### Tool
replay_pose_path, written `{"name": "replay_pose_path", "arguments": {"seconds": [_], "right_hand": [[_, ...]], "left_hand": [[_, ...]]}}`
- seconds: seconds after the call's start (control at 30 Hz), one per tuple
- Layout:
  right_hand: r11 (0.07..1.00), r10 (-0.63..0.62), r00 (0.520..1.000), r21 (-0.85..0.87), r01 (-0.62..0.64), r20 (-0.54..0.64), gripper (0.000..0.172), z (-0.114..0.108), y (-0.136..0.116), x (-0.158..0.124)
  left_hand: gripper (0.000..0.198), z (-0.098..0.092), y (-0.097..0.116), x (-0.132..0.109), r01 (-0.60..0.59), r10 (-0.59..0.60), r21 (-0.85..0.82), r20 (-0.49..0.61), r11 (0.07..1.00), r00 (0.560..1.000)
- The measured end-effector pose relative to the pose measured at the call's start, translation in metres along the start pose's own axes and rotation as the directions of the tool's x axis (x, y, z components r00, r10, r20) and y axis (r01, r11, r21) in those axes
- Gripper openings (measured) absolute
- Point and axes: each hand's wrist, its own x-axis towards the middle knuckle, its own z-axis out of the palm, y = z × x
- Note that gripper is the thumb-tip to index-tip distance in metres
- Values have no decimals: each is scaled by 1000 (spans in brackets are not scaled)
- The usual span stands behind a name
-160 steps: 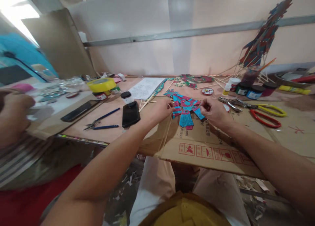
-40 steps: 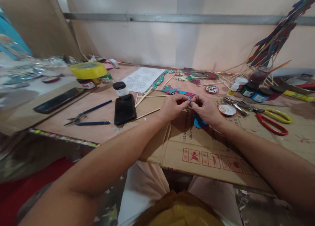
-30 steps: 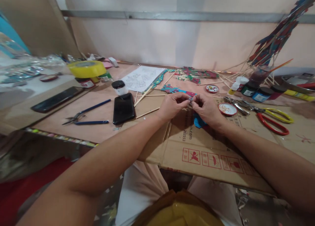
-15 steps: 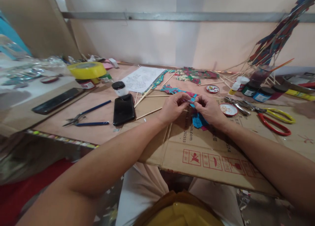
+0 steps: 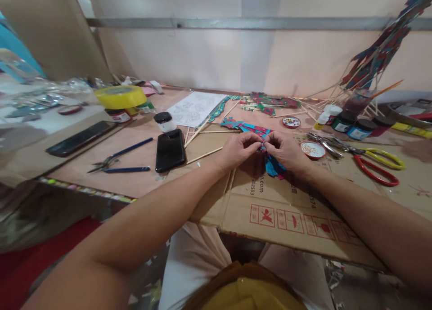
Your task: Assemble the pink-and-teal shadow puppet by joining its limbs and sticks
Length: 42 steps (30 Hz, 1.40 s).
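Observation:
My left hand (image 5: 237,150) and my right hand (image 5: 286,151) meet fingertip to fingertip over a flat blue and pink paper puppet (image 5: 272,165). Both pinch it at its middle, fingers curled. The puppet lies on a flattened cardboard sheet (image 5: 297,211), partly hidden under my hands. Its upper part (image 5: 245,126) sticks out beyond my fingers.
A black phone (image 5: 170,150) and a small black-capped jar (image 5: 164,121) lie left of my hands, with blue pliers (image 5: 118,159) further left. Scissors with red and yellow handles (image 5: 376,163), a small round lid (image 5: 312,150) and paint pots (image 5: 351,123) sit to the right. Bamboo sticks (image 5: 204,155) lie about.
My view has swung right since the earliest frame and another person's arm at the left is gone. My hands have drawn together on the puppet's middle; little has moved in the last second.

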Motion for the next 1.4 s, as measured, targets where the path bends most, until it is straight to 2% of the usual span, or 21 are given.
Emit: {"name": "replay_pose_path", "arguments": {"seconds": [0.17, 0.47, 0.7, 0.87, 0.97, 1.1, 1.17, 1.27, 1.4], "right_hand": [[999, -22, 999, -42, 23, 32, 10, 0, -3, 2], [993, -50, 998, -102, 54, 38, 9, 3, -3, 1], [942, -178, 984, -293, 166, -17, 5, 5, -3, -3], [915, -232, 972, -348, 203, -43, 5, 7, -4, -4], [926, -210, 976, -329, 182, -51, 5, 6, -5, -4], [983, -105, 994, -153, 98, -41, 4, 0, -8, 0], [994, -56, 998, -94, 53, -32, 9, -6, -10, 1], [998, -3, 1000, -69, 2, -14, 14, -12, -12, 2], [999, 23, 997, -37, -20, 68, 14, -12, -12, 2]], "left_hand": [[14, 2, -4, 2, 40, -40, -69, -2, 997, 999], [11, 2, -6, 5, 65, -65, -86, -3, 994, 998], [13, 3, -7, 7, 83, -82, -117, 14, 990, 997], [12, 5, -8, 8, 113, -109, -181, 31, 977, 994], [10, 4, -5, 8, 152, -144, -266, 49, 952, 988], [10, 2, 1, 5, 166, -119, -424, 134, 890, 984], [10, 2, 3, 4, 154, -102, -472, 133, 868, 986], [10, 3, 3, 4, 156, -125, -475, 95, 866, 988], [3, 5, 2, 7, 183, -168, -430, 73, 884, 983]]}}
